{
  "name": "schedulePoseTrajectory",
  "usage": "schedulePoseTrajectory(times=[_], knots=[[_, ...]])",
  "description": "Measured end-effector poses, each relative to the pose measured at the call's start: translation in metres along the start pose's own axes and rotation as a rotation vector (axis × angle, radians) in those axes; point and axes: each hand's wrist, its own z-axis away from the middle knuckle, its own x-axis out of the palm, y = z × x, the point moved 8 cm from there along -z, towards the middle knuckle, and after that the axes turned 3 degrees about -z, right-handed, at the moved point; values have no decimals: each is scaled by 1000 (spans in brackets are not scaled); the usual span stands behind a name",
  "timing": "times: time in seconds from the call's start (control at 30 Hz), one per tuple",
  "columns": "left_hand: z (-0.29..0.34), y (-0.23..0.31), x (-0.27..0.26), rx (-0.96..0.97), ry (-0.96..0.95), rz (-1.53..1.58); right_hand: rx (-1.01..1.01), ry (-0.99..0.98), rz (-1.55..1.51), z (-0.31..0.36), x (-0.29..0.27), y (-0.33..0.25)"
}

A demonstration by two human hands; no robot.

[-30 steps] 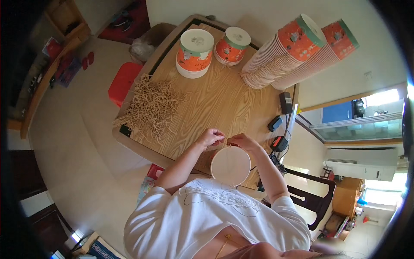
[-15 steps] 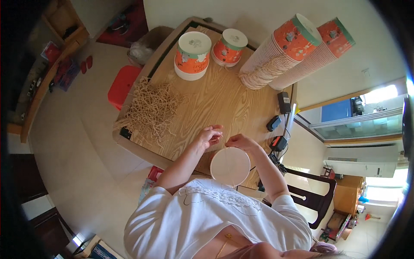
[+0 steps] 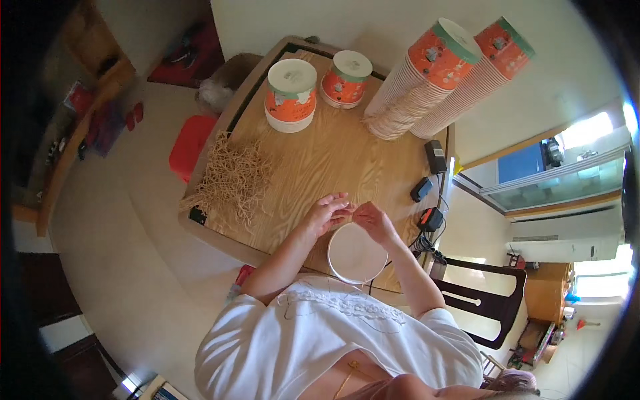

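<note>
A white round paper tub is close to my body at the table's near edge, its pale round face turned up toward me. At the tub's far rim, my left hand and my right hand meet with fingertips almost touching. The right fingers are pinched together; the left ones are curled in toward them. What they hold is too thin to make out clearly. A loose heap of beige twisted paper cord lies on the left of the wood-grain table.
Two short stacks of upturned orange-and-green tubs, a larger one and a smaller one, stand at the back. Tall leaning stacks rise at the back right, cord draped on one. Black power adapters line the right edge. A dark chair stands right.
My left hand has come together with my right hand, which has turned over the tub's far rim. The view has shifted slightly.
</note>
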Motion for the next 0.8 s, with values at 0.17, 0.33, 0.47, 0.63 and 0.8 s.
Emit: schedulePoseTrajectory(times=[0.17,0.33,0.47,0.63,0.8], knots=[[17,23,31,217,-101,-263,-43,-76,-368,10,25,-19],[32,19,34,335,-198,-275,257,-86,-679,28,21,-14],[62,16,5,516,296,-1424,367,1,-548,46,-15,-15],[61,-33,-44,154,99,-1556,389,77,-449,65,-57,3],[75,-4,-43,293,266,-1471,357,27,-402,57,-54,33]])
